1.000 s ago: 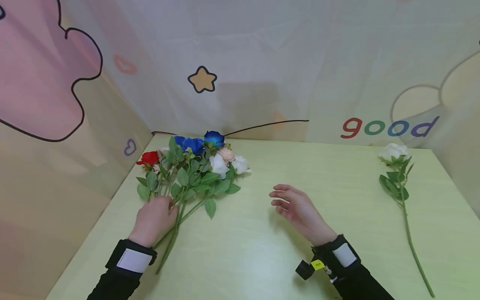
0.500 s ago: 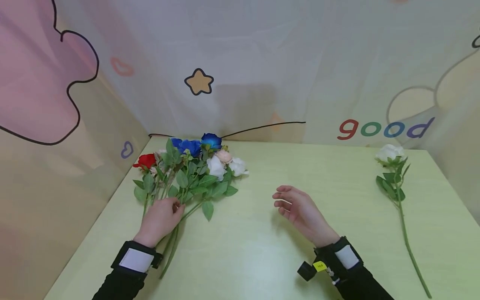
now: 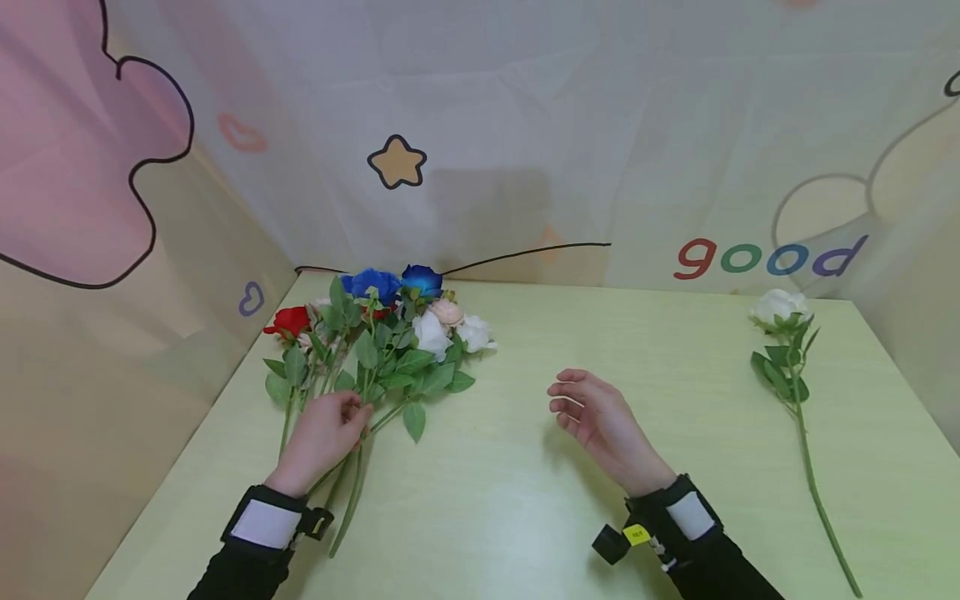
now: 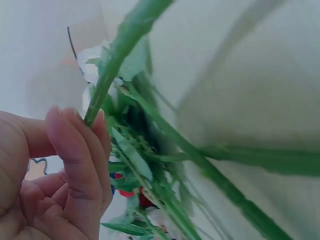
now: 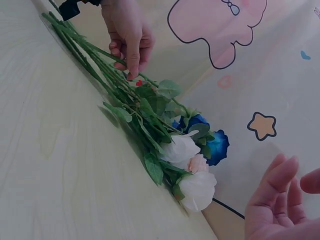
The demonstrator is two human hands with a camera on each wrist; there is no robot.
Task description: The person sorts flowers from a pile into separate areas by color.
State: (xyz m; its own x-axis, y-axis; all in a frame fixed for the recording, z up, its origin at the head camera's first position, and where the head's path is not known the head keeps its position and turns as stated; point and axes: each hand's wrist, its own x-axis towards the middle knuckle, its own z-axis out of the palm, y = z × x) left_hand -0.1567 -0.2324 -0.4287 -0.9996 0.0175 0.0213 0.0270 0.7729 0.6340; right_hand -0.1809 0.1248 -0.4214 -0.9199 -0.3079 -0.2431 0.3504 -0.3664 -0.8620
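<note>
My left hand [image 3: 321, 440] pinches a green stem [image 4: 117, 57] between thumb and fingers, at the left of the table. In the right wrist view that stem runs up to a blue rose [image 5: 192, 121], lifted slightly over the pile. Under and beside it lie another blue rose [image 3: 422, 281], a red rose [image 3: 291, 321], white roses [image 3: 431, 335] and a pale pink rose [image 3: 447, 312], their leafy stems crossing. A second red bloom [image 3: 381, 313] shows partly beneath the lifted one. My right hand [image 3: 603, 429] hovers over the middle of the table, fingers loosely bent, holding nothing.
A single white rose [image 3: 782, 307] with a long stem lies apart on the right of the pale table [image 3: 510, 500]. Printed cloth walls [image 3: 510, 100] enclose the back and both sides.
My left hand has shifted slightly right and risen with the pinched stem. The blue bloom has lifted a little, uncovering a red one beneath. My right hand stays nearly still.
</note>
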